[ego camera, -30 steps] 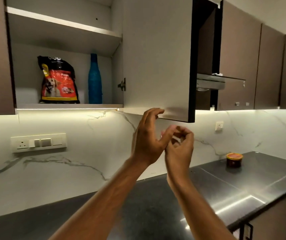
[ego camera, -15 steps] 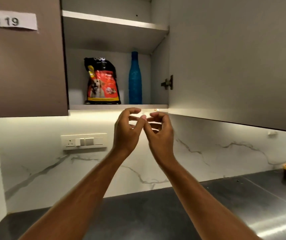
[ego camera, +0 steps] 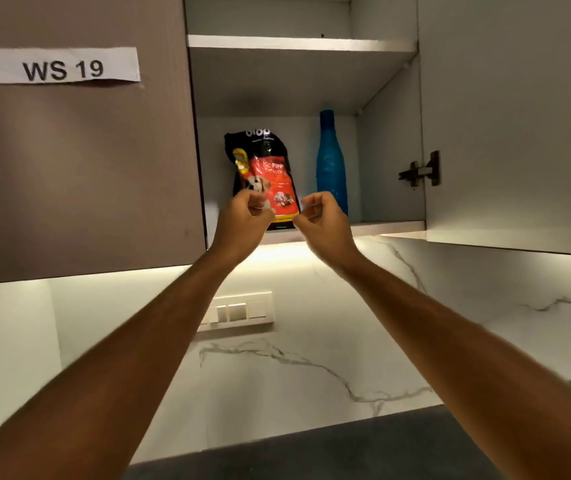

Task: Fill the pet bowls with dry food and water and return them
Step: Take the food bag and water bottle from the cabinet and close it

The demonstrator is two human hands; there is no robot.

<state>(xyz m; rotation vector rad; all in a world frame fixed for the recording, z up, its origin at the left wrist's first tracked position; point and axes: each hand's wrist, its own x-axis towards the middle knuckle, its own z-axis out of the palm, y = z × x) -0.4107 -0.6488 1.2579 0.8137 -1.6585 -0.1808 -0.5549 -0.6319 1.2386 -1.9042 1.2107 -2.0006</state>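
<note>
A black and red dog food bag (ego camera: 270,164) stands upright on the lower shelf (ego camera: 391,226) of an open wall cabinet. To its right on the same shelf stands a tall blue bottle (ego camera: 330,168). Both my arms are raised toward the shelf. My left hand (ego camera: 242,225) is in front of the bag's lower left corner, with its fingers curled in. My right hand (ego camera: 323,225) is at the bag's lower right, between bag and bottle, and its fingers are curled too. Neither hand visibly grips anything. No pet bowls are in view.
The cabinet's door (ego camera: 512,116) hangs open to the right, at head height. A closed brown door (ego camera: 79,174) labelled WS 19 is on the left. Below are a white marble wall with a switch panel (ego camera: 242,311) and a dark countertop (ego camera: 311,452).
The view has swung left and closer to the cabinet. Both hands have risen from below the shelf edge to in front of the food bag and moved slightly apart.
</note>
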